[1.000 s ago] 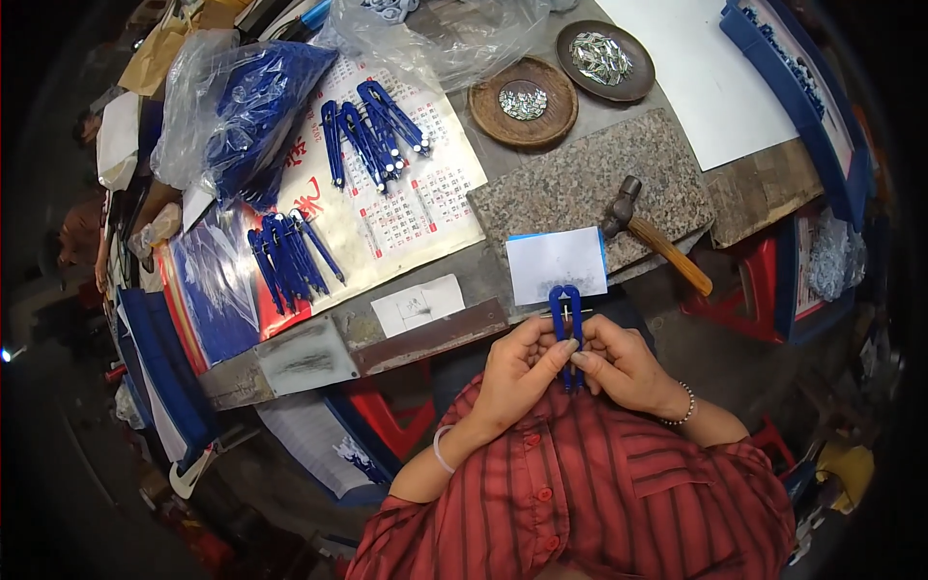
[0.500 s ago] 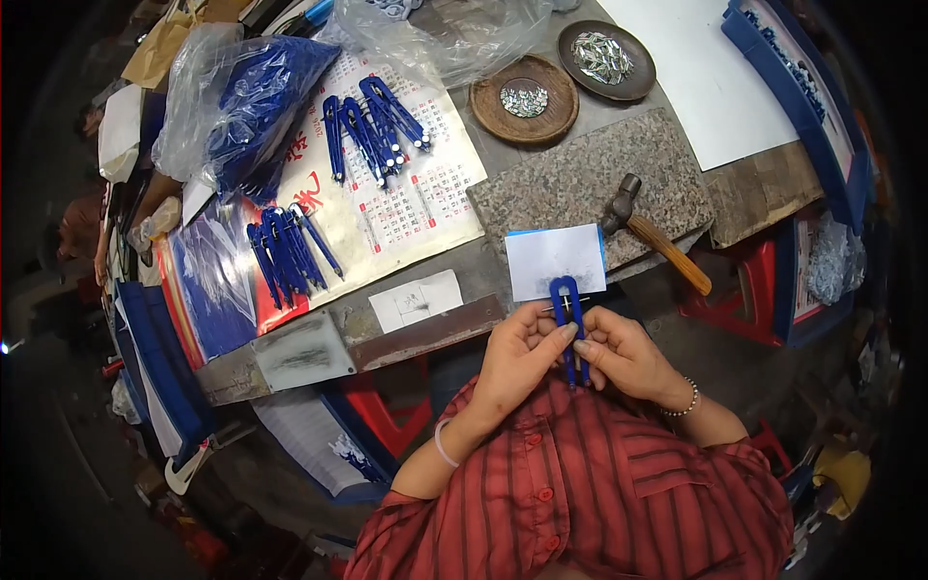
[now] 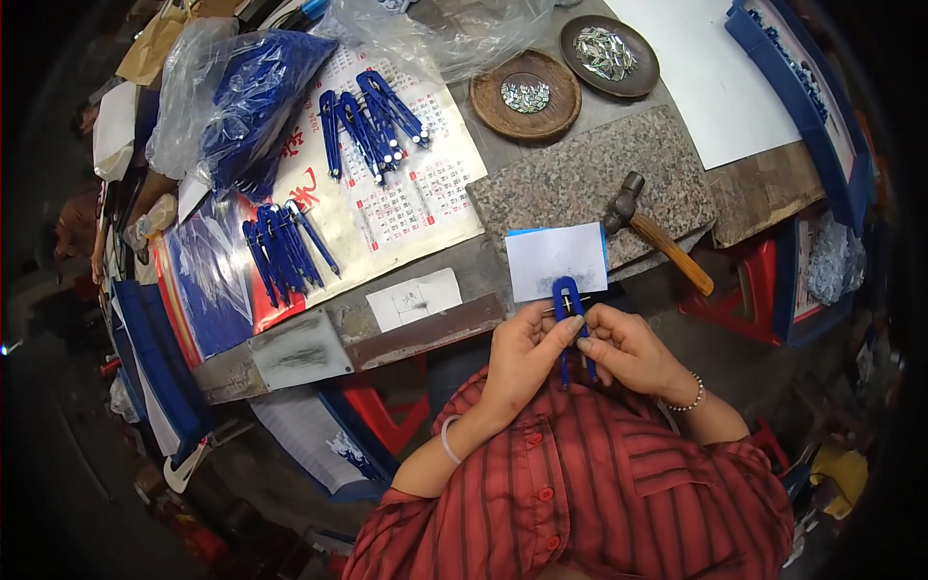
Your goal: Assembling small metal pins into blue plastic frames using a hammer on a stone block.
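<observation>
In front of my chest I hold a blue two-legged tool (image 3: 568, 286) shaped like a bow compass, its rounded top pointing away from me. A thin metal rod crosses between its legs below the bend. My left hand (image 3: 530, 353) grips the left leg, thumb laid against it. On the other side, my right hand (image 3: 626, 350) pinches the right leg between thumb and fingers. The top of the tool overlaps a small white paper pad (image 3: 556, 256) with a dark smudge, at the table's near edge. Some fingertips are hidden behind the tool.
A hammer (image 3: 667, 246) rests by a granite slab (image 3: 590, 174). Two round dishes (image 3: 478, 108) of small metal pieces stand beyond. Several similar blue tools (image 3: 280, 253) lie in bunches on a printed sheet (image 3: 425, 232) at left, near a plastic bag (image 3: 246, 106). Blue trays (image 3: 841, 184) flank the table.
The legs of the blue tool stand slightly further apart at their lower ends. Both hands have shifted a little to the right, keeping hold of it.
</observation>
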The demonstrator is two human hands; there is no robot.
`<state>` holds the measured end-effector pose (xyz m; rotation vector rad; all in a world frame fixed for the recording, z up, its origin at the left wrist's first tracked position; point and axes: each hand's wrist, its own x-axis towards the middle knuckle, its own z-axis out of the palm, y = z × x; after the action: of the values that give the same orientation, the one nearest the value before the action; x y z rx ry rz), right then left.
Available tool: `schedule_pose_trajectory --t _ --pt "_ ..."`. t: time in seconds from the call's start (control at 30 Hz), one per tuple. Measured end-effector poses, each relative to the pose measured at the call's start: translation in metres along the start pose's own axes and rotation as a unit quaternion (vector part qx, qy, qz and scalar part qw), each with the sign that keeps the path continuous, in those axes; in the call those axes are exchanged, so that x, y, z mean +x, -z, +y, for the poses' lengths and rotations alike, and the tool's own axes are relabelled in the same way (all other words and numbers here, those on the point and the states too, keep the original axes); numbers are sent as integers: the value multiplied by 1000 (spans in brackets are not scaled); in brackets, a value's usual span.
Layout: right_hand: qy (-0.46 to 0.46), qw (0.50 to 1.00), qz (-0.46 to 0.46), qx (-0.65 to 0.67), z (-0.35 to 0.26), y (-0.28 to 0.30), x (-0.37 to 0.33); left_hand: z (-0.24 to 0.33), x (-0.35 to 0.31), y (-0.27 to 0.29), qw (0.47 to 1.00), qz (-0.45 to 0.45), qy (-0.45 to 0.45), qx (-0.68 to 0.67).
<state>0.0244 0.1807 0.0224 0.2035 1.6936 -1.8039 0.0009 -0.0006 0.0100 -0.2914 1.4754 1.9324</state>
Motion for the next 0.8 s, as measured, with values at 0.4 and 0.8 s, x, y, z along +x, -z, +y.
schedule_pose_trajectory --t 0.4,0.8 --pt "-12 999 -7 -29 -5 5 2 -5 8 1 999 -9 4 39" --pt "-26 991 -17 -127 -17 9 1 -10 10 -4 996 32 -38 73"
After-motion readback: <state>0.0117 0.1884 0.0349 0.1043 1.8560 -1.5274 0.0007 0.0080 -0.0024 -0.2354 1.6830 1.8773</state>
